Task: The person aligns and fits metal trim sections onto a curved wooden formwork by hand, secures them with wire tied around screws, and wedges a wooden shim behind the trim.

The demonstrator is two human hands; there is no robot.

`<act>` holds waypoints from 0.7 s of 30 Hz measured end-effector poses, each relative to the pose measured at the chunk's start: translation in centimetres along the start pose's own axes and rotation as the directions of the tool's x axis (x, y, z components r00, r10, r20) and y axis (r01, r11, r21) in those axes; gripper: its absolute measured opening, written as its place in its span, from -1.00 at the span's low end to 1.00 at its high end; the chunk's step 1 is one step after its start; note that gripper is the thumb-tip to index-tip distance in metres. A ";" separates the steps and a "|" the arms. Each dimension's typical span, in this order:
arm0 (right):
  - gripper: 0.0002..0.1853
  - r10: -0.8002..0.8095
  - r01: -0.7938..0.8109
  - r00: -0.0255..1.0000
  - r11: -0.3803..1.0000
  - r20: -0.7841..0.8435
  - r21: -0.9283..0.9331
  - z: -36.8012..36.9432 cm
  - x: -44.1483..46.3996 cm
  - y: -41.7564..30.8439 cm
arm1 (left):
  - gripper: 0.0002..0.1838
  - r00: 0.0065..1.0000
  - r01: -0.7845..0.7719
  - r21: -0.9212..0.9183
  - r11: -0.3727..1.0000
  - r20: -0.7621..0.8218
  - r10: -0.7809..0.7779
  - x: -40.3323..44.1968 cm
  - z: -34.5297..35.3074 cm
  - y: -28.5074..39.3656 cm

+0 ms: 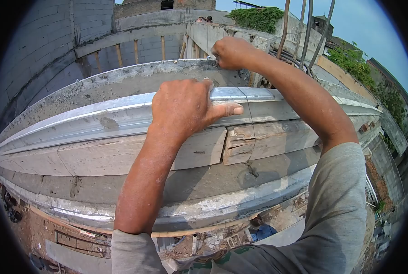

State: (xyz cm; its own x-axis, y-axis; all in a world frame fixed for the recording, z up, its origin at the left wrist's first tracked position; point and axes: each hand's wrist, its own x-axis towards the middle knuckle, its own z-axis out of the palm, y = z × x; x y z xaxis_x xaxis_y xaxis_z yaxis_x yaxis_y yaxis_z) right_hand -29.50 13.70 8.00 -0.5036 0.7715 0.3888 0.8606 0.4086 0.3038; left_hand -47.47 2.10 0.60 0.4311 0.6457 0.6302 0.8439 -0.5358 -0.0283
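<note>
My left hand hooks its fingers over the top edge of a long, shiny metal channel, its thumb resting along the front face. Beyond it, my right hand is curled closed above the rough concrete wall top; what its fingers hold, if anything, is hidden. A thin line hangs just left of that hand. Below the channel lie two wooden beams end to end, with a gap between them. A thin dark wire runs down over the channel and the right beam.
Another metal strip runs along the near edge, with a drop to rubble-strewn ground below. A person in blue is down there. Upright rods rise at the right. A grey block wall stands at the left.
</note>
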 end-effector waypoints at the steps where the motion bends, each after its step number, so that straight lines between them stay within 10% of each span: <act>1: -0.91 -0.008 0.005 0.999 0.995 -0.038 -0.096 -0.4 -0.6 -0.9 | 0.03 1.000 -0.005 0.000 1.000 -0.022 0.005 0.0 0.1 -0.1; 6: -0.76 -0.082 0.110 0.956 0.990 0.283 -0.087 -4.6 1.6 -5.1 | 0.01 0.998 0.035 0.004 0.999 0.050 -0.035 -0.3 -0.4 0.2; 14: -0.84 -0.145 0.165 0.964 0.983 0.224 -0.074 0.0 8.9 -1.4 | 0.01 0.997 0.065 -0.015 0.998 0.052 -0.064 -0.2 -0.2 0.2; 18: -0.88 0.170 -0.213 0.936 0.971 0.309 0.111 1.5 7.2 3.7 | 0.03 0.997 0.064 -0.043 0.997 0.050 -0.062 -0.1 0.0 0.3; 21: -0.91 -0.010 0.010 1.000 1.000 0.021 0.002 1.3 3.4 2.9 | 0.05 0.999 0.050 -0.051 0.997 0.016 -0.049 -0.2 -0.1 0.3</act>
State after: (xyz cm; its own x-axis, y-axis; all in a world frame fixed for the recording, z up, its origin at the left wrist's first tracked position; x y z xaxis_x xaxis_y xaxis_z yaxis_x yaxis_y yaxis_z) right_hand -28.63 18.09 9.09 -0.5101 0.7775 0.3678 0.8560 0.4171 0.3055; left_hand -47.31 1.78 0.53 0.3941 0.6800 0.6183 0.8471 -0.5297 0.0426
